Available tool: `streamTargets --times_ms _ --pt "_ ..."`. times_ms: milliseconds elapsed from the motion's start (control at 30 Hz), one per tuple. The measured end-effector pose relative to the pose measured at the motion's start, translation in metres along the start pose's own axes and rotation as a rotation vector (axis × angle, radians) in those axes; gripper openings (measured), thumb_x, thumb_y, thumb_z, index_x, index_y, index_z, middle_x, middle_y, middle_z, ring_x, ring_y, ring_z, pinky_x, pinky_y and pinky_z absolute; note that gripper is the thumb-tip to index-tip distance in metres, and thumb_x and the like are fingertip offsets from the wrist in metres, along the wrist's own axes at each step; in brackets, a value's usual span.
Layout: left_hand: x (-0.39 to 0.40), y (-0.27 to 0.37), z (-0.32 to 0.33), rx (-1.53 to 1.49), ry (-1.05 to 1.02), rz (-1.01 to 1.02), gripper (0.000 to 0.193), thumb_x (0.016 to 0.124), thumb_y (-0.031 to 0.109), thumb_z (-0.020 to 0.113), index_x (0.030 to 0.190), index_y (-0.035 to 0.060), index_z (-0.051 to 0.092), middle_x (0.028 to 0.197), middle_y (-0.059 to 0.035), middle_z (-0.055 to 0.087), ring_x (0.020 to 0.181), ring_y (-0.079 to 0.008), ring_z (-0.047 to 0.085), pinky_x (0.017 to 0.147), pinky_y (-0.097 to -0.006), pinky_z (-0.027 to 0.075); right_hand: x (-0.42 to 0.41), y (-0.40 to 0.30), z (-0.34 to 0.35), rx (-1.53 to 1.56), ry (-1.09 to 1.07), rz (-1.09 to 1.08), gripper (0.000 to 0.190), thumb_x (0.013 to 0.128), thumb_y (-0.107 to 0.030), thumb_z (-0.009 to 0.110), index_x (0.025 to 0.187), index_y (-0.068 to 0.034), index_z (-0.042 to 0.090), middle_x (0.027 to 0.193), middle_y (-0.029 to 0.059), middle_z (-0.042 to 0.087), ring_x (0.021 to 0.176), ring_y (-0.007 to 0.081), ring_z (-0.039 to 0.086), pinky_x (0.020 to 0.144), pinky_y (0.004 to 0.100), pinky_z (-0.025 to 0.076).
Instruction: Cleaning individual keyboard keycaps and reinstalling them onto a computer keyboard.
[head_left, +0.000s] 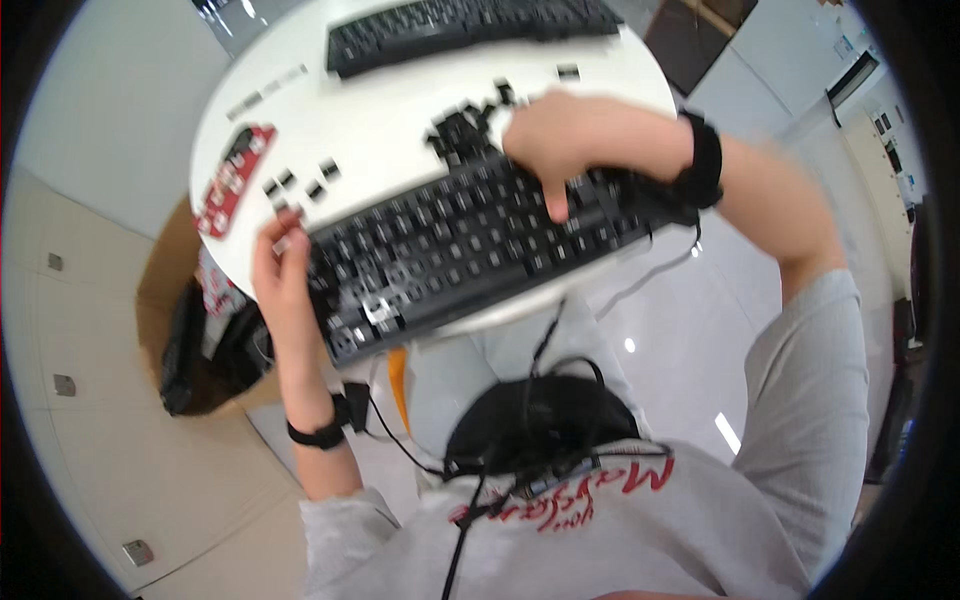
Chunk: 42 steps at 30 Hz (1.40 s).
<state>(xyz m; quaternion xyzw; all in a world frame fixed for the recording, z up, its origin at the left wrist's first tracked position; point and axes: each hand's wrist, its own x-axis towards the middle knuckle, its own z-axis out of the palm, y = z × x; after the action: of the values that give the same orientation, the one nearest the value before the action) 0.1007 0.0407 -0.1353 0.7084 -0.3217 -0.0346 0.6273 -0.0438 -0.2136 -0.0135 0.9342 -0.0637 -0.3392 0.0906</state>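
Observation:
A black computer keyboard (465, 240) lies tilted across the front of a round white table (360, 135). Many of its key positions lack keycaps, most visibly at the lower left. My left hand (281, 266) is at the keyboard's left end with its fingers curled together; whether something small is between them is unclear. Over the upper right of the keyboard is my right hand (566, 142), blurred, its thumb pointing down at the keys. Its other fingers are hidden, close to a heap of loose black keycaps (461, 135) along the keyboard's far edge.
Another black keyboard (472, 30) lies at the table's far side. Several loose keycaps (315, 191) and a red patterned object (236, 180) are on the left. A cardboard box (161, 277) holding black bags stands below the table's left edge. A cable (652, 277) hangs at right.

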Motion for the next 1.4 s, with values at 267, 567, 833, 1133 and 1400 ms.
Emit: streamTargets --times_ms 267,567,833,1133,1400 --pt "-0.002 0.009 0.004 -0.015 -0.041 -0.052 0.025 0.092 0.013 0.057 0.114 0.0014 0.058 0.113 -0.007 0.06 0.102 -0.0136 0.052 0.088 -0.027 0.04 0.003 -0.001 0.011 0.026 0.042 -0.013 0.05 0.055 -0.037 0.09 0.091 -0.006 0.074 0.088 0.007 0.071 0.089 0.0258 0.068 0.072 0.0391 0.049" --pt "-0.002 0.006 0.006 0.085 -0.08 -0.021 0.023 0.093 0.013 0.057 0.112 0.0014 0.058 0.11 -0.007 0.061 0.101 -0.0139 0.054 0.089 -0.0265 0.04 0.001 0.003 0.02 0.1 0.104 -0.062 0.048 0.056 -0.031 0.089 0.092 -0.003 0.072 0.083 0.0092 0.071 0.083 0.027 0.068 0.069 0.0382 0.05" --pt "-0.001 0.006 0.006 0.112 -0.07 -0.006 0.022 0.093 0.014 0.056 0.111 0.0012 0.059 0.107 -0.0054 0.062 0.096 -0.0121 0.053 0.086 -0.0256 0.04 -0.014 0.077 0.025 0.861 0.27 -0.273 0.013 0.077 -0.01 0.072 0.088 -0.002 0.07 0.078 0.0118 0.069 0.076 0.0242 0.066 0.07 0.0305 0.05" --pt "-0.001 0.005 0.007 0.044 -0.075 -0.054 0.023 0.094 0.012 0.057 0.113 -0.0005 0.058 0.111 -0.0081 0.061 0.099 -0.0141 0.055 0.088 -0.0269 0.041 0.026 0.117 0.037 0.423 0.477 0.002 0.037 0.072 -0.009 0.076 0.107 -0.001 0.067 0.096 0.0138 0.069 0.088 0.0282 0.066 0.075 0.0392 0.052" --pt "-0.001 0.008 0.006 0.062 -0.091 -0.047 0.022 0.093 0.012 0.057 0.112 -0.0001 0.059 0.111 -0.008 0.061 0.1 -0.0142 0.055 0.089 -0.027 0.041 0.051 0.111 0.043 0.354 0.452 -0.054 0.014 0.07 -0.007 0.076 0.081 -0.001 0.069 0.082 0.0147 0.068 0.082 0.0309 0.066 0.07 0.0407 0.051"
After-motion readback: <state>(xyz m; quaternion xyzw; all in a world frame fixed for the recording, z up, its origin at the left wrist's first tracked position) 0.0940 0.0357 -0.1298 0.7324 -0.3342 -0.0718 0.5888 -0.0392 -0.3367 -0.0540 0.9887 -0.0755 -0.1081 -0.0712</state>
